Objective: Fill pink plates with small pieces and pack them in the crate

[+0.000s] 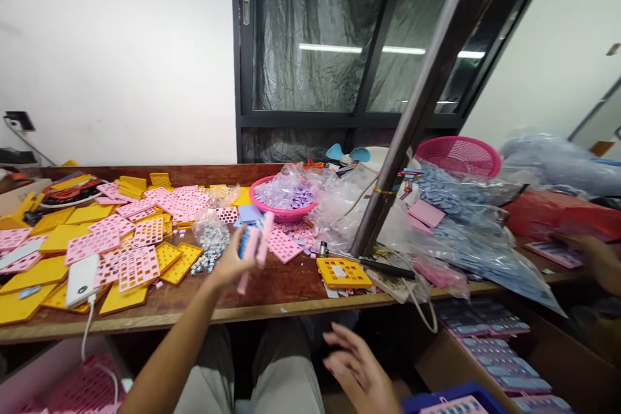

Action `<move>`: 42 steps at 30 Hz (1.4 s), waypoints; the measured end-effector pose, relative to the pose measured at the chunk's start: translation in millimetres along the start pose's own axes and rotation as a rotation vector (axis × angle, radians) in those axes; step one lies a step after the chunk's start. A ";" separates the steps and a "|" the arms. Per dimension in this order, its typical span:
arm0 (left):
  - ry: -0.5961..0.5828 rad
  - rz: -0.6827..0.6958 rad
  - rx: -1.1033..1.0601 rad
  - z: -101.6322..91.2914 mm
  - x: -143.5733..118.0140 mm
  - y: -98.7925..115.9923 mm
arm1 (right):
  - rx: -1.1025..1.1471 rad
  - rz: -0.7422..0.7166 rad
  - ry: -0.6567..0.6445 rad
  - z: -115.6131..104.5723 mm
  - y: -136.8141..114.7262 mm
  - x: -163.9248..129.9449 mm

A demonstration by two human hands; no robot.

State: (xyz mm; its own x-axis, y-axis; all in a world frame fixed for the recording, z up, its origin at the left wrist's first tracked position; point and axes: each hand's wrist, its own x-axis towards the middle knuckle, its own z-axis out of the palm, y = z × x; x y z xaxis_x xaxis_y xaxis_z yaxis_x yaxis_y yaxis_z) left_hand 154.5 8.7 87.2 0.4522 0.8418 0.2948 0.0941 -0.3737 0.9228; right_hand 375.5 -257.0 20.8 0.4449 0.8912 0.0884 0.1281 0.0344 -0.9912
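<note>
Left hand grips a pink tray above the table.

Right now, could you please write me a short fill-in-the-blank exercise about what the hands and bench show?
1. The left hand holds up a ____ tray.
2. The right hand is open and holds ____.
3. The white phone lies on the ____ side of the bench.
4. The bowl of bagged parts is ____.

Missing words: pink; nothing; left; pink
</note>
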 end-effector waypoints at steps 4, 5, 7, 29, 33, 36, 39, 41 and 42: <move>-0.147 0.030 -0.097 65.0 -86.1 12.5 | 0.316 -0.110 -0.119 77.4 -35.3 17.3; -0.139 0.048 -0.078 76.0 -99.4 12.7 | 0.370 -0.073 -0.124 86.3 -42.3 17.8; -0.099 0.082 -0.014 89.8 -115.9 10.9 | 0.466 0.037 -0.117 92.1 -50.9 16.5; -1.135 0.797 0.469 109.7 -92.0 64.6 | 0.663 0.401 -0.563 -33.2 23.1 -18.0; -1.171 0.741 0.487 119.1 -101.8 55.3 | 0.739 0.467 -0.431 -27.6 28.1 -42.6; -1.103 0.648 0.518 128.5 -109.4 47.7 | 0.677 0.488 -0.225 -15.4 15.1 -66.1; -1.015 0.599 0.591 146.8 -124.8 41.2 | 0.566 0.432 -0.047 -4.5 2.6 -88.2; -1.002 0.603 0.573 160.4 -139.1 40.0 | 0.508 0.411 0.027 -4.7 0.3 -101.8; -1.010 0.609 0.538 165.9 -145.8 40.5 | 0.492 0.413 0.057 -8.8 0.8 -109.0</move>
State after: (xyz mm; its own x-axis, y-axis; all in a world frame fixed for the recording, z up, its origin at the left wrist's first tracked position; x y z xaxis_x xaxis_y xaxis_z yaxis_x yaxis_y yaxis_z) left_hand 239.6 -193.8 40.5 0.9909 -0.0946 0.0953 -0.1264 -0.8973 0.4230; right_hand 334.9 -358.1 11.3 0.4184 0.8506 -0.3184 -0.4790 -0.0912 -0.8731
